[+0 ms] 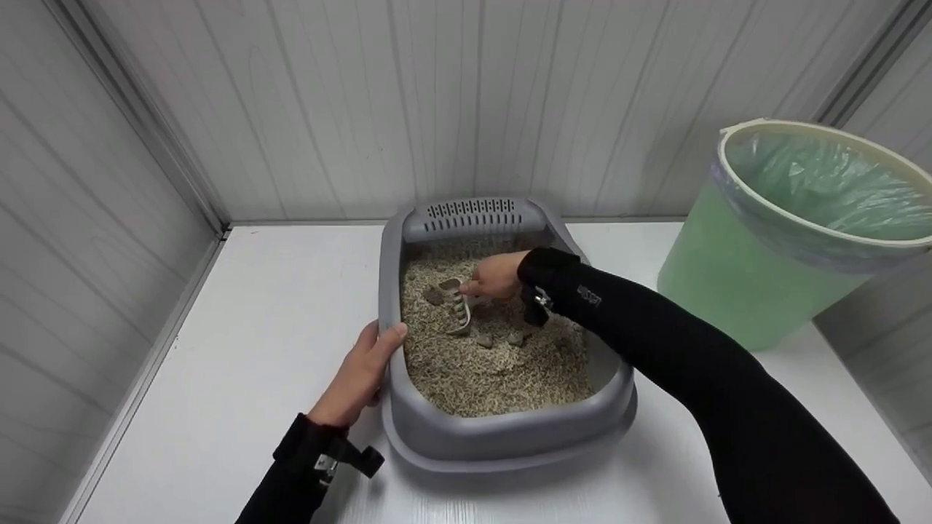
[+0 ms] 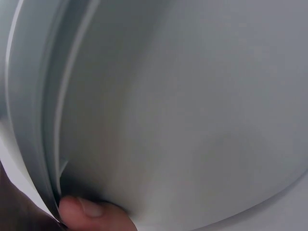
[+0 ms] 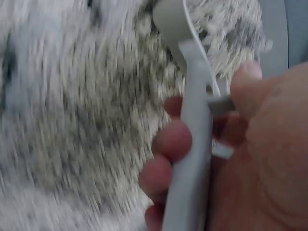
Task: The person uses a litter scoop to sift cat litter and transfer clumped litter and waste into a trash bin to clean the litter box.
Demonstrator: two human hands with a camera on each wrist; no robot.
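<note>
Nearest, the left hand (image 1: 360, 378) clasps the rim of the grey litter tray (image 1: 510, 437), steadying it. Farther in, the right hand (image 1: 495, 276) grips the slotted scoop (image 1: 459, 309) in the litter, beside a dark clump (image 1: 435, 295). Best to slide under the clump shallowly and lift level.
</note>
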